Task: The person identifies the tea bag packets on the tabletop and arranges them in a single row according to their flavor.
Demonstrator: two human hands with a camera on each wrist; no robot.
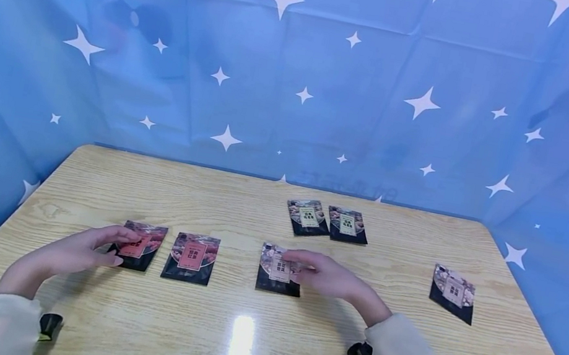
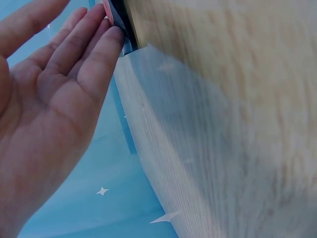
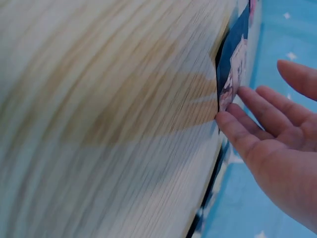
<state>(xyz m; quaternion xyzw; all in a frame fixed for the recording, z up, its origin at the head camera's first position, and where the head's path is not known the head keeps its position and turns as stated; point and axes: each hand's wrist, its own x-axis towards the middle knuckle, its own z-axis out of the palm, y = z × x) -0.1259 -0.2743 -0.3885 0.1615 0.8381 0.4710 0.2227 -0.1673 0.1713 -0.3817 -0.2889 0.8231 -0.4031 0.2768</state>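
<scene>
My left hand (image 1: 75,249) reaches over the left edge of a dark tea sachet (image 1: 155,239) with a red label. Its fingers are extended, and in the left wrist view the fingertips (image 2: 115,35) meet the sachet's edge while the thumb stays apart. To the right lies a second red-labelled sachet (image 1: 190,259). My right hand (image 1: 332,278) is at the right side of a sachet with a pale pink label (image 1: 267,278), covering part of it. In the right wrist view its relaxed fingertips (image 3: 222,118) are right at that sachet's edge, thumb raised.
Two green-labelled sachets, one on the left (image 1: 308,218) and one on the right (image 1: 348,226), lie near the back of the wooden table (image 1: 168,334). Another pale pink-labelled sachet (image 1: 453,292) lies tilted at the right. A blue cloth with white stars (image 1: 304,124) surrounds the table's far sides.
</scene>
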